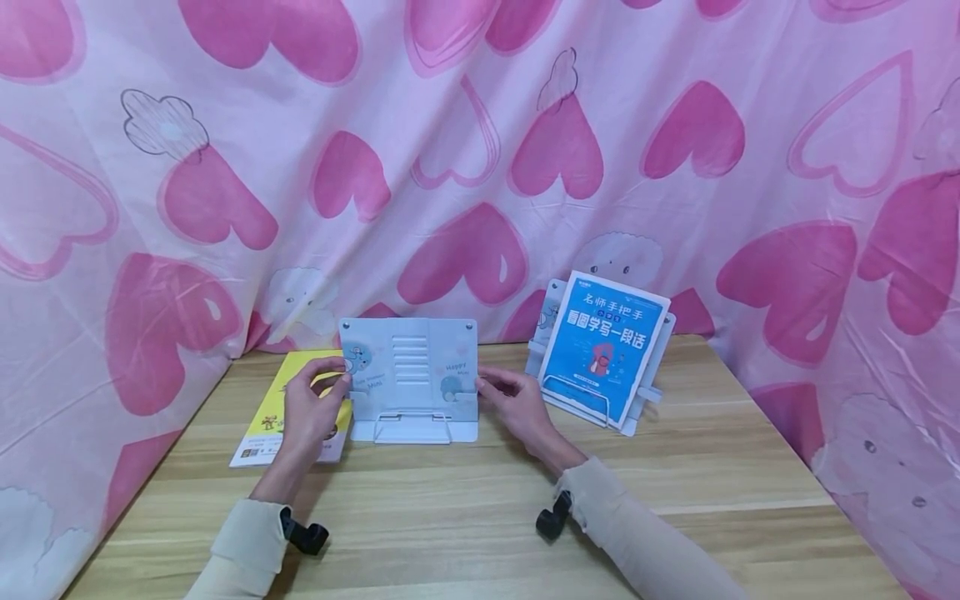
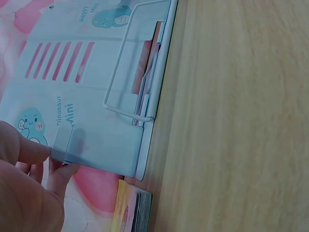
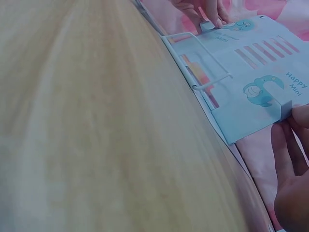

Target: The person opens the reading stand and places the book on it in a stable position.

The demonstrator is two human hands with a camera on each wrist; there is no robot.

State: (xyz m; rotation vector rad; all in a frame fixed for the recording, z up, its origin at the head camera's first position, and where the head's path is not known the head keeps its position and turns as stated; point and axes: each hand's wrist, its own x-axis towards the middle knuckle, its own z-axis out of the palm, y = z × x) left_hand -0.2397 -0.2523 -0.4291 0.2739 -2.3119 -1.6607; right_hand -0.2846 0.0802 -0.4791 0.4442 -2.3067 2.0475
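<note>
A pale blue book stand (image 1: 408,367) with slots and dinosaur prints stands upright on the table, its wire page holder (image 1: 412,429) at the bottom front. At its left edge, my left hand (image 1: 307,412) pinches a small side tab (image 2: 62,140) between thumb and fingers. The right hand (image 1: 521,408) pinches the matching tab (image 3: 285,110) on the opposite edge, with the thumb in front and fingers behind. In the right wrist view, the left hand (image 3: 205,12) shows at the far side of the stand.
A yellow book (image 1: 255,425) lies flat at the left, partly behind my left hand. To the right, a blue book (image 1: 600,333) leans on a second stand (image 1: 551,300). Behind the wooden table (image 1: 450,525) hangs a pink heart-patterned curtain (image 1: 450,100).
</note>
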